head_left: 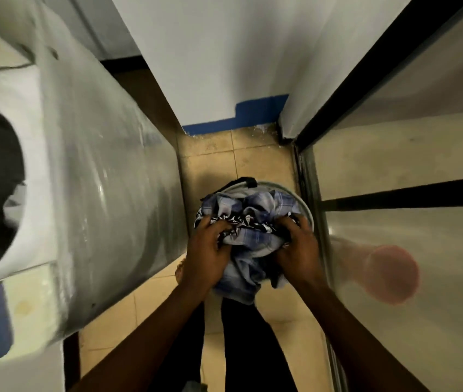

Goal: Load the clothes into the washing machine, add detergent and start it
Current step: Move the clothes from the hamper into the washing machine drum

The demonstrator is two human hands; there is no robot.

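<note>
- both clamped on bundle: left hand (206,251) and right hand (299,250) squeezing blue plaid and black-white patterned clothes (248,222), gathering one liftable load.
- beneath hands: round pale laundry basket (308,212), holding the rest.
- far left of left hand: open white top-loading washing machine (63,165), ready for loading.

Both forearms are bare to the lower edge of the frame with no sleeve, watch or ring showing on the left hand (206,251) or the right hand (298,250), and below them the legs wear dark trousers (241,335) (black, as far as the dim light tells).
</note>
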